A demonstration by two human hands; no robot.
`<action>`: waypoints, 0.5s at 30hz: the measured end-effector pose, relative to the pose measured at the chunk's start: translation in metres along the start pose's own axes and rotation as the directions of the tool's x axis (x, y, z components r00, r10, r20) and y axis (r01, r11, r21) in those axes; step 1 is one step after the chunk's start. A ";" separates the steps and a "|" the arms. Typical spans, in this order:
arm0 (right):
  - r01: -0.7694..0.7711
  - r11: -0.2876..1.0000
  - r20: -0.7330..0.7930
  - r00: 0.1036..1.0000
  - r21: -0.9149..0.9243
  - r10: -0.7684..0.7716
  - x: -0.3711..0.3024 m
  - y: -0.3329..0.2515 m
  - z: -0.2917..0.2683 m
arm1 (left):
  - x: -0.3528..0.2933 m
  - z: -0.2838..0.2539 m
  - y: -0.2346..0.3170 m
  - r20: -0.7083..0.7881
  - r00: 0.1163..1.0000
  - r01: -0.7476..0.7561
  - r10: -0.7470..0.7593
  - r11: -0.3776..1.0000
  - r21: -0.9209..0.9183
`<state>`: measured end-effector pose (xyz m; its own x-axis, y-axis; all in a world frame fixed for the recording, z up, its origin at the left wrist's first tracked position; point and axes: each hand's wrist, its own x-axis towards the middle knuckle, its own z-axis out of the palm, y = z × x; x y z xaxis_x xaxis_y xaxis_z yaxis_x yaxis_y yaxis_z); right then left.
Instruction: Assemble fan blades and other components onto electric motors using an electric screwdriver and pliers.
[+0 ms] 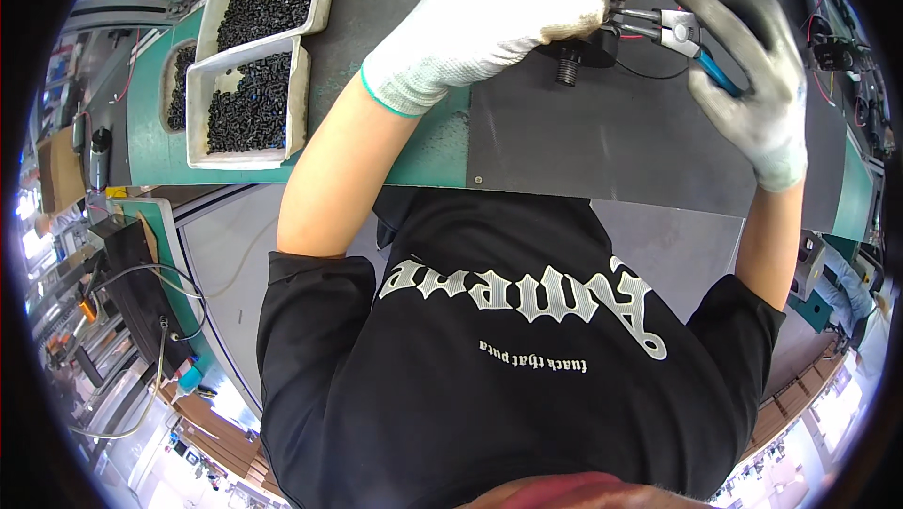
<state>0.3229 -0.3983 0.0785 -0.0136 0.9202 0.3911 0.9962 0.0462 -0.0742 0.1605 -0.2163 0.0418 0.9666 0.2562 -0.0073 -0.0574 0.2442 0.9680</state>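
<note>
Pliers: one pair (679, 32), metal head, slim nose, blue handles (720, 73); over the dark mat (546, 151), nose pointing left toward the other hand. Likely light in the palm and stiff throughout; the handles look the surest hold, well back from the nose.
Right hand: gloved (767, 104), grasping the pliers, thumb on the near side of the handles, fingers on the far side.
Left hand: gloved (527, 10), fingers curled together at the tip of the pliers, above the block; what they pinch, if anything, is hidden, so I cannot tell.
Block: black (594, 48), partly covered by the left hand, a ridged post (566, 67) showing at its near side. Probably hard and fairly weighty; best held by its sides, clear of the post.
Wire: thin, black (649, 76), curving over the mat beneath the pliers.
Trays: two, pale, at the left, one farther (324, 1), one nearer (299, 104), each bearing small black pieces (249, 109). Pieces likely light, rigid and easily scattered; a fingertip pinch should suit.
Table: green (433, 156), the mat lying across it.
</note>
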 end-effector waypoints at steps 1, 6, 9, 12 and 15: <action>-0.006 0.999 0.004 1.000 -0.049 0.006 -0.001 0.003 0.003 | 0.006 0.002 0.001 -0.043 0.999 -0.006 0.007 1.000 0.018; -0.449 0.852 -0.149 0.854 0.269 0.498 0.030 0.062 0.039 | 0.079 -0.016 0.001 -0.288 0.754 -0.008 0.590 0.447 0.894; -0.663 0.038 0.519 0.619 0.747 0.589 0.010 0.141 0.088 | 0.136 -0.034 -0.041 -0.374 0.890 0.238 0.259 0.435 0.868; -0.445 -0.509 0.666 0.606 0.737 0.435 0.016 0.103 0.107 | 0.126 -0.036 -0.034 -0.324 0.944 0.247 0.059 0.524 0.815; -0.320 -0.479 0.562 0.625 0.817 0.542 0.014 0.086 0.110 | 0.120 -0.026 -0.022 -0.464 0.885 0.351 0.021 0.624 0.698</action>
<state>0.3991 -0.3390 -0.0229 0.4827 0.8184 -0.3117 -0.5437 0.0011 -0.8393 0.2712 -0.1665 0.0129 0.7386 0.6662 -0.1027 0.4782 -0.4104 0.7765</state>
